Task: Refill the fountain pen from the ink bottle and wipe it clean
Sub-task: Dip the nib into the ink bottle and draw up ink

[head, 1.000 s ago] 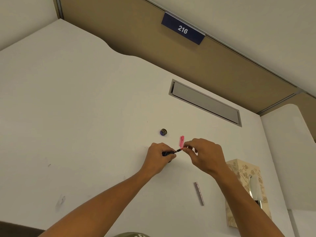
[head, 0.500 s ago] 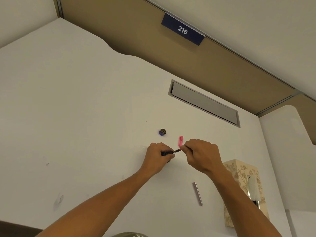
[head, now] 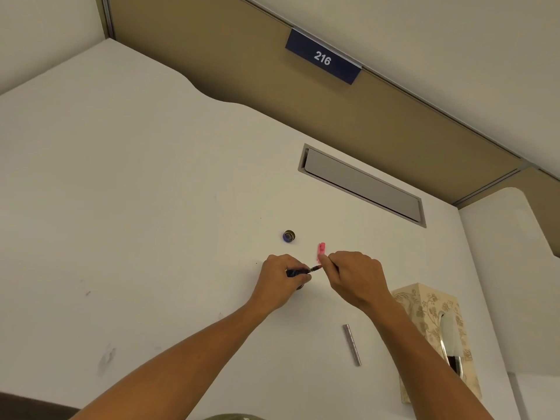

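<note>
Left hand [head: 280, 283] has its grip curled round the dark pen section [head: 298, 271], over the desk [head: 151, 207]. The right hand [head: 353, 275] pinches its thin end, just beside; a pink piece [head: 321, 248] sits behind the knuckles

White counter [head: 127, 183] with a grey cable hatch [head: 362, 185] set in. Tan partition [head: 248, 71] behind it, blue "216" sign [head: 323, 57] on top.

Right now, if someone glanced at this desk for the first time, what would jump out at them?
The two hands meeting at the desk's middle: the left hand grips a dark pen section and the right hand pinches its end. Just behind them lie a bright pink piece and a small round cap; a patterned tissue box stands at right.
</note>
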